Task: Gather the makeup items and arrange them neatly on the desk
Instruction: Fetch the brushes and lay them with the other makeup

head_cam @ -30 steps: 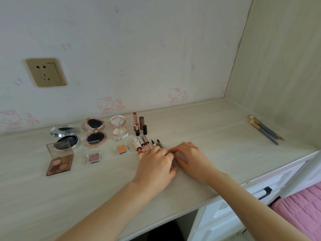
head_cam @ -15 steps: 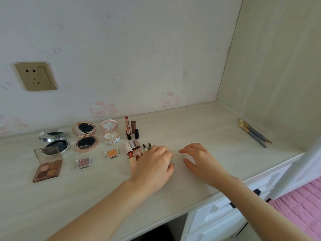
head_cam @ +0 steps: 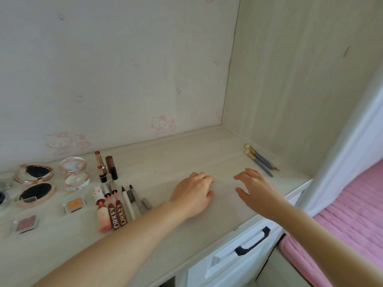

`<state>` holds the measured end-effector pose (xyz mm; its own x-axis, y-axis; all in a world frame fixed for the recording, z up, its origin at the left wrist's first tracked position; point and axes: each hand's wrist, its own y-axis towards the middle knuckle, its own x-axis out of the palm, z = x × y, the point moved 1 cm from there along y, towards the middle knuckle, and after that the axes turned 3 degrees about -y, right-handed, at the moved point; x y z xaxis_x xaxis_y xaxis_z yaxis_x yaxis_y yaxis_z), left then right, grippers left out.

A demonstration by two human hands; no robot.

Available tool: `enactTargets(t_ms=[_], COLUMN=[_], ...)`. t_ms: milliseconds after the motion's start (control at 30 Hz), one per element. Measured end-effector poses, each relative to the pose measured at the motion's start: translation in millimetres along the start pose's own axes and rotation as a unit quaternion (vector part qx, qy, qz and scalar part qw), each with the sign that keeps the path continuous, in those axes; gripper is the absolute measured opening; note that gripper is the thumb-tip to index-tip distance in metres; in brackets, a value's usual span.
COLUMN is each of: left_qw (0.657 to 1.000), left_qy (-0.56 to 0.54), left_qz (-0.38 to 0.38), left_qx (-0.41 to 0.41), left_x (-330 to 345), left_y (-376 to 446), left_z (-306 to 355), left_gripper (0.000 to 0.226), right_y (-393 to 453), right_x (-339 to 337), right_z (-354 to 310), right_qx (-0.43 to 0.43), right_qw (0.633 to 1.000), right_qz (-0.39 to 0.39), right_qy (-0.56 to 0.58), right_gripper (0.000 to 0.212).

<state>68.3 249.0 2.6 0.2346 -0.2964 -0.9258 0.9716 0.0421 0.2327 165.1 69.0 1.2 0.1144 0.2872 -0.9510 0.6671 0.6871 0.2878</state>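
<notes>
Both hands are seen over the pale wood-grain bench (head_cam: 165, 154), and nothing is held in either. The left hand (head_cam: 193, 194) is laid palm down on the bare surface with its fingers loosely curled. The right hand (head_cam: 253, 188) is spread, its fingers apart and lifted slightly; whether its fingertips touch the surface cannot be told. The two hands are kept apart from each other.

The makeup items are grouped to the left of the left hand. Nearest to it, a row of slim pens (head_cam: 132, 200) is laid side by side, and just beyond these two brown lip tubes (head_cam: 117, 212) lettered in white and a pink-bodied tube (head_cam: 101, 212) are lined up. Further from the left hand, behind this row, a lipstick (head_cam: 100, 166) and a dark cap (head_cam: 110, 166) are placed. Still further left, an open round pink compact (head_cam: 75, 175), a larger open compact (head_cam: 35, 185), an orange eyeshadow pan (head_cam: 74, 204) and a mauve eyeshadow pan (head_cam: 26, 223) are set out.

To the right of the left hand, beyond the right hand and near the side panel (head_cam: 300, 79), grey-handled brushes (head_cam: 260, 159) are lying together, well apart from the rest. Below the bench edge, a white drawer (head_cam: 228, 264) with a dark handle (head_cam: 251, 241) is visible.
</notes>
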Motion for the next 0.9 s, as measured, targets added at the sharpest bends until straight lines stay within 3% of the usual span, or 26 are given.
enactTargets(t_ms=[467, 700, 900], left_qw=[0.997, 0.998, 0.994], left_qy=[0.008, -0.013, -0.002], left_qz=[-0.044, -0.052, -0.097], left_qx=[0.058, 0.041, 0.045], left_x=[57.4, 73.6, 84.8], left_y=[119.4, 174.5, 190.5], left_z=[76.5, 75.8, 66.2], left_gripper=[0.039, 0.055, 0.058], right_y=[40.6, 75.4, 92.4], right_x=[-14.2, -0.1, 4.7], right_z=[126.3, 155.9, 163.3], right_qx=[0.155, 0.257, 0.273], right_qw=[0.988, 0.965, 0.960], right_qz=[-0.012, -0.014, 0.000], right_qy=[-0.014, 0.049, 0.060], right_gripper=[0.025, 0.030, 0.021])
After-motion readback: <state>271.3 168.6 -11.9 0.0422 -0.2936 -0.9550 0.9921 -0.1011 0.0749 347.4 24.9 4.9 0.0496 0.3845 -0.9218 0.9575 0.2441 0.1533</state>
